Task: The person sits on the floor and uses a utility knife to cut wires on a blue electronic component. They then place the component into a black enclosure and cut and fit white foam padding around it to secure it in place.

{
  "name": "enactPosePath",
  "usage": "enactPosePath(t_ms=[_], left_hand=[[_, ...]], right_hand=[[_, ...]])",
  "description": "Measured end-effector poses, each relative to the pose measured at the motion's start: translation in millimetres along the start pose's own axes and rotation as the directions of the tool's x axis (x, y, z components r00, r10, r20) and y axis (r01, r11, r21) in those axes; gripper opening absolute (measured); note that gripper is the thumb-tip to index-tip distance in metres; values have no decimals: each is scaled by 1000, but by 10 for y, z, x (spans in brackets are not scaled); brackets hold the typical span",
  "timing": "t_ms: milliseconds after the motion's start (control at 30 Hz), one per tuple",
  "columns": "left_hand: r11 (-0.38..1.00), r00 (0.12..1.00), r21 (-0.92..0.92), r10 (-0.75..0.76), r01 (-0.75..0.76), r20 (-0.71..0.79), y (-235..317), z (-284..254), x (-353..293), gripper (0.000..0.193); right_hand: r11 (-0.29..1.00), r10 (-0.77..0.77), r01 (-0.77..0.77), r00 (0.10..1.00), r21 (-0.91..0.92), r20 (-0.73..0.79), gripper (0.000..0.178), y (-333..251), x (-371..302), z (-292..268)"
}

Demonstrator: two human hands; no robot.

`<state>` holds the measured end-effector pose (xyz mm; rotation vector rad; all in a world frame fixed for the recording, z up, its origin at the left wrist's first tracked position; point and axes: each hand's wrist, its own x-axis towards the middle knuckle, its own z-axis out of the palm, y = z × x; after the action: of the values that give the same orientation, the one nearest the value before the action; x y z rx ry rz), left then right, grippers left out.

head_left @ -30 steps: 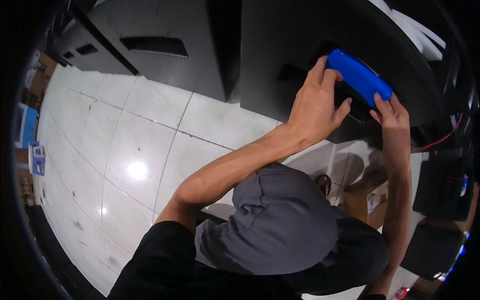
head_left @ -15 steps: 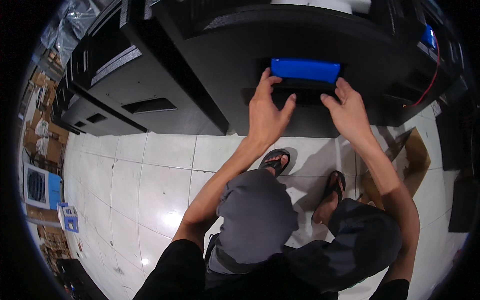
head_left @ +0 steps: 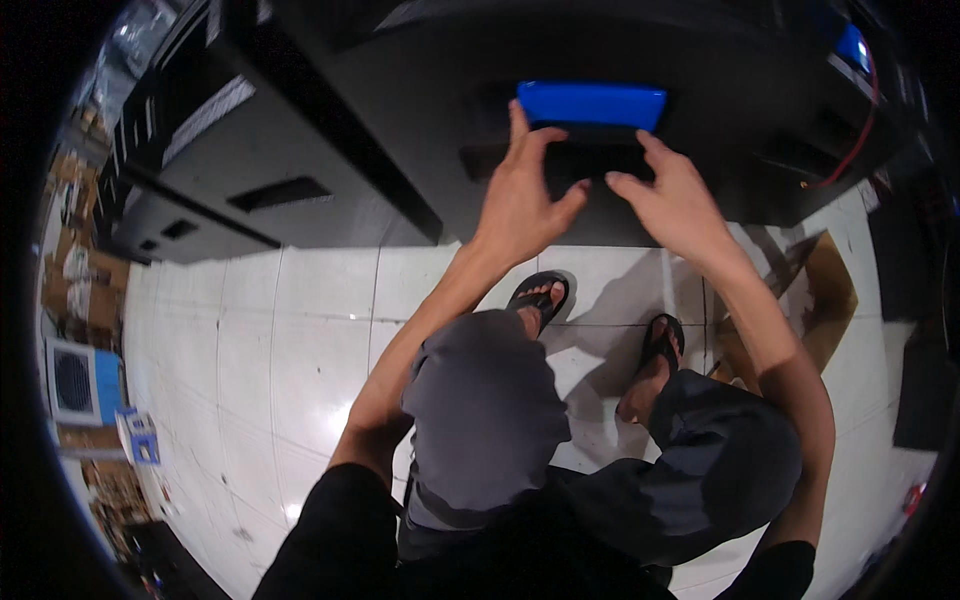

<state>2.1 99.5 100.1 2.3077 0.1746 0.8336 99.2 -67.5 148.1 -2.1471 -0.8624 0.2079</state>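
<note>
Pack (head_left: 592,104), blue, shows higher at upper centre; my left hand (head_left: 522,200) and right hand (head_left: 683,205), both spread, seemingly still steady it.

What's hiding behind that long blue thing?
Black panel shows around the blue thing. Whatever is directly behind it is covered, so I can't tell.

Two blue packs (head_left: 592,103) (head_left: 852,46), two sandals (head_left: 537,299) (head_left: 661,340), one red wire (head_left: 862,143).
</note>
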Motion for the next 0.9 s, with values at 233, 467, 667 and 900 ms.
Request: enactPosePath(t_ms=[233, 467, 667, 900], left_hand=[[998, 998, 15, -56, 56, 4, -56, 22, -167, 54], [1000, 999, -8, 25, -26, -34, -51, 71, -191, 56], [993, 1000, -115, 21, -23, -17, -93, 99, -177, 57], [995, 999, -88, 43, -45, -18, -150, 54, -225, 59]], right_hand=[[970, 51, -71, 995, 234, 90, 70, 154, -139, -2], [949, 135, -182, 972, 256, 191, 66, 169, -144, -149], [946, 154, -201, 969, 254, 194, 63, 98, -92, -69], [965, 194, -220, 965, 141, 175, 63, -152, -115, -32]])
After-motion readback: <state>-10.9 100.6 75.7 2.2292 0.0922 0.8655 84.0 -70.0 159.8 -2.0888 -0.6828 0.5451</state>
